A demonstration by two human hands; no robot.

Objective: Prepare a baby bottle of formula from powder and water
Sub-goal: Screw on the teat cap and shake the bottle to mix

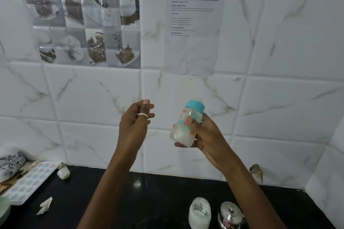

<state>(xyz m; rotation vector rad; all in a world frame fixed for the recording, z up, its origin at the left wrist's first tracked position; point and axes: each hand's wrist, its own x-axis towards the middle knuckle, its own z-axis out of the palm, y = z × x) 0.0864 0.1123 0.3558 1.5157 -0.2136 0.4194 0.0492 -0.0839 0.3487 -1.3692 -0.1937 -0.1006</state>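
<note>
A baby bottle with a turquoise collar and a printed body is raised in front of the tiled wall, tilted slightly, with white liquid in its lower part. My right hand grips it around the body and base. My left hand is raised to the left of the bottle, apart from it, fingers loosely curled with a ring on one, holding nothing. Below on the black counter stands an open jar of white powder with a pale green scoop inside.
A small steel kettle with a lid stands right of the jar. At the left lie a white ice tray, patterned cloth, a small white cap, crumpled paper and a green bowl edge. Tiled walls close the back and right.
</note>
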